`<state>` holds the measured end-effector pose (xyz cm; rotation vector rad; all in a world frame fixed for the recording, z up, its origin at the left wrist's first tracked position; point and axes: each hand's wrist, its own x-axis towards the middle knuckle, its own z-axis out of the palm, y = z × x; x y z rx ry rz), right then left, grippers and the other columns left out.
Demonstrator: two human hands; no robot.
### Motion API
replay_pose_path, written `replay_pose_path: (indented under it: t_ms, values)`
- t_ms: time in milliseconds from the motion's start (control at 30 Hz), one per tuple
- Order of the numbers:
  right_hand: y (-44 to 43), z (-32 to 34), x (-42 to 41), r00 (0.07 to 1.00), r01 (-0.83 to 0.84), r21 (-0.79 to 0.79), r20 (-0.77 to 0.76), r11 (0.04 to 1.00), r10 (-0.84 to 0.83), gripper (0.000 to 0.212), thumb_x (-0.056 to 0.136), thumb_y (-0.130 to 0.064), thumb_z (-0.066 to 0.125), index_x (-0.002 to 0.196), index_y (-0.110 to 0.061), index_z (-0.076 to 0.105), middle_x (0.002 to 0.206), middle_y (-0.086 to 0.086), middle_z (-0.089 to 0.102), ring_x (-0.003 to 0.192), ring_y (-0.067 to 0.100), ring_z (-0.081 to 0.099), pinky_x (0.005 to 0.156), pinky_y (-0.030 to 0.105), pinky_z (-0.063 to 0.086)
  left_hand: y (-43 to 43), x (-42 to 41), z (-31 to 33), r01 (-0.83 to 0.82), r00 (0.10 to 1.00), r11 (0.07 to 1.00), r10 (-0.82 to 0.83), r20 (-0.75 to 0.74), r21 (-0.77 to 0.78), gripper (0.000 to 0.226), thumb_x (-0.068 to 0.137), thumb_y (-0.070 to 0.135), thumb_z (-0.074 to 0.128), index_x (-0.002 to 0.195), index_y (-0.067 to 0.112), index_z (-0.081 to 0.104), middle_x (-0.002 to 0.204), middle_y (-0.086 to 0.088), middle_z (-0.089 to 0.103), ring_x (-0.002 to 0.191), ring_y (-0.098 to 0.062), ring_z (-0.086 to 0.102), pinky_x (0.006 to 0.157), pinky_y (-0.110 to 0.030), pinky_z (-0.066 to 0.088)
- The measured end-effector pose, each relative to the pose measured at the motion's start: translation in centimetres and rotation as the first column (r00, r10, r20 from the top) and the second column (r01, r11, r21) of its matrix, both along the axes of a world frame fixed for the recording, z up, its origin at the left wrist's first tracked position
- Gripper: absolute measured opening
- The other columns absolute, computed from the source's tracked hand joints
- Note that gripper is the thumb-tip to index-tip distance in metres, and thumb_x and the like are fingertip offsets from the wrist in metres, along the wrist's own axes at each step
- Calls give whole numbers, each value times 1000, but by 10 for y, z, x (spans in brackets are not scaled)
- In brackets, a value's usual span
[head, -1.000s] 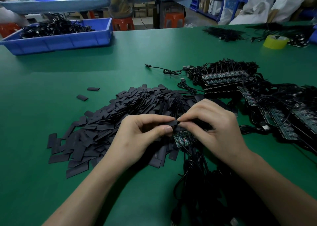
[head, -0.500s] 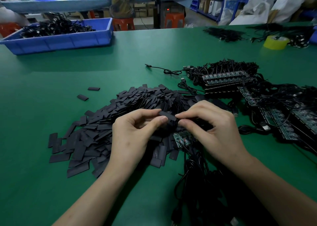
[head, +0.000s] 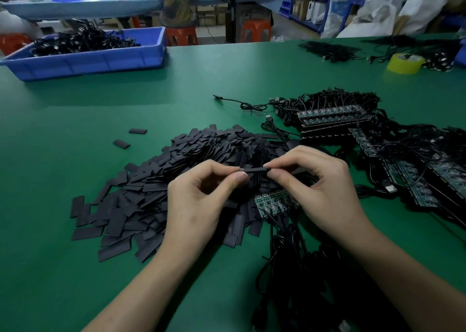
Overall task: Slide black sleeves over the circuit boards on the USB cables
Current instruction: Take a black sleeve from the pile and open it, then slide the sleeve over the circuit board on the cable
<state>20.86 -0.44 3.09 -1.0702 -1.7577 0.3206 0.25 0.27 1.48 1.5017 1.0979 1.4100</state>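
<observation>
Covering nearly the whole view, a green table [head: 75, 155] carried everything. Mid-table lay the pile [head: 151, 193] (flat black sleeves, heaped loosely), and the rest is placed from it. Beyond the pile and to its left sat a blue bin [head: 88, 59] holding black cables. Right of the pile, stacked boards [head: 332, 114] lay in rows among tangled cables. On the near side of the pile, a black bundle [head: 290, 268] of cables ran toward the wearer.

Over the pile's near right part the left hand [head: 196, 200] and right hand [head: 320, 190] met. Each pinched one end of a single sleeve [head: 254, 169] between thumb and forefinger, with the other fingers curled. The sleeve was held level, just above the pile, seen edge-on. I could not tell whether anything was inside it.

Far beyond the pile to the right stood a yellow tape [head: 404, 63] roll. At the pile's near right edge, under the hands, a green strip [head: 274, 200] of circuit boards rested, its wires leading into the bundle. Left of the pile's far end, two strays [head: 138, 131] lay apart from it.
</observation>
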Motion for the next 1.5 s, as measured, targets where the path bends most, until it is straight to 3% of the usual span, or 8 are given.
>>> replay_pose_path:
  t_ms: [167, 300, 467, 633, 833, 1000, 1233, 1500]
  values:
    - [4, -1, 6, 999, -47, -292, 4, 955, 50, 12, 87, -39, 73, 98, -37, 77, 89, -14, 72, 83, 6, 67, 74, 14, 48, 1, -3, 4, 30, 999, 996, -26, -44, 88, 6, 92, 26, 76, 88, 22, 72, 85, -3, 78, 81, -19, 77, 77, -39, 63]
    - [8, -3, 13, 956, 20, -347, 280, 938, 83, 19, 87, -45, 72, 91, -27, 76, 89, -13, 69, 92, 5, 62, 86, 34, 49, 2, -1, 9, 38, 985, 998, -29, 171, -49, 12, 91, 21, 70, 90, 9, 67, 85, -11, 78, 76, -21, 78, 64, -21, 58]
    - [10, 3, 15, 975, 73, -276, 223, 958, -10, 33, 92, -43, 61, 86, -12, 73, 80, -2, 68, 81, 17, 65, 76, 42, 51, 6, -5, 9, 4, 986, 996, 10, 167, -87, 8, 97, 15, 66, 93, 11, 70, 85, -9, 79, 75, -19, 77, 62, -14, 53]
    - [44, 33, 9, 975, 170, -320, 192, 932, -112, 31, 103, -36, 57, 79, -17, 62, 59, 1, 64, 49, 8, 64, 54, 26, 51, 6, -5, 1, -18, 999, 999, 19, -32, 48, 9, 97, 13, 68, 99, 18, 76, 85, 2, 79, 76, -14, 77, 73, -23, 59]
    - [173, 47, -36, 873, 324, -382, 473, 865, -118, 33, 105, -25, 46, 102, 2, 64, 83, 10, 59, 73, 25, 50, 54, 30, 29, -1, 1, -6, 88, 877, 953, 64, -476, 291, 14, 96, 40, 65, 104, 32, 73, 99, 22, 72, 90, 10, 66, 82, -17, 53]
    - [250, 31, -74, 818, 394, -441, 568, 806, -90, 22, 103, -9, 42, 82, -5, 50, 79, 9, 50, 81, 29, 49, 56, 33, 32, -1, 1, -9, 140, 846, 944, 43, -531, 300, 12, 99, 41, 62, 104, 34, 70, 100, 21, 70, 95, 6, 65, 83, -22, 52]
    - [267, 12, -87, 754, 419, -347, 647, 839, -109, 30, 100, -4, 54, 130, 0, 56, 131, 20, 59, 118, 37, 59, 100, 45, 50, -3, 1, -7, 170, 834, 945, 12, -551, 279, 12, 101, 39, 61, 104, 32, 71, 97, 18, 69, 94, 5, 63, 82, -22, 51]
    - [143, 39, -37, 783, 144, -243, 621, 959, 40, 15, 96, -20, 67, 109, -20, 74, 106, -1, 66, 99, 16, 63, 90, 27, 46, -4, 3, -4, 69, 800, 956, 118, -589, 285, 15, 100, 35, 59, 102, 30, 72, 99, 17, 72, 96, -4, 65, 85, -35, 54]
